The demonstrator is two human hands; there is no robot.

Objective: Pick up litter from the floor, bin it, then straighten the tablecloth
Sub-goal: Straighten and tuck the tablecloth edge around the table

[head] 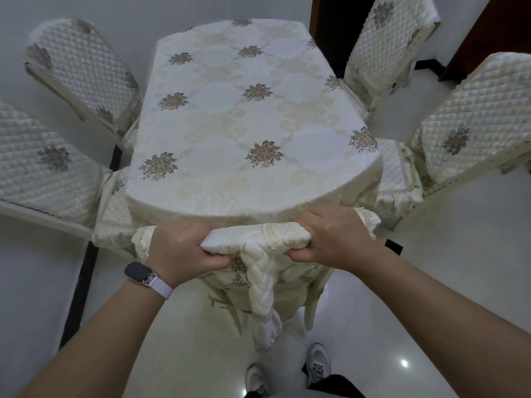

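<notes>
Between both fists, left hand [184, 248] and right hand [333, 239], bunched tablecloth [258, 239] hem gripped at near table edge, ahead cloth lying mostly smooth, no litter visible on floor [459, 268], straightening probably nearly finished.

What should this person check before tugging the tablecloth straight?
1. Left hand gripping the bunched edge of the tablecloth: ok.
2. Right hand gripping the same edge: ok.
3. Tabletop free of things that a tug could topple: ok, nothing stands on the cloth.
4. Cloth lying flat on top: ok, no big wrinkles show.
5. Chairs not pinning the cloth's hanging sides: cannot tell, the seats press close to the table.
6. Litter gone from the floor: ok in the visible part; under the table is hidden.
</notes>
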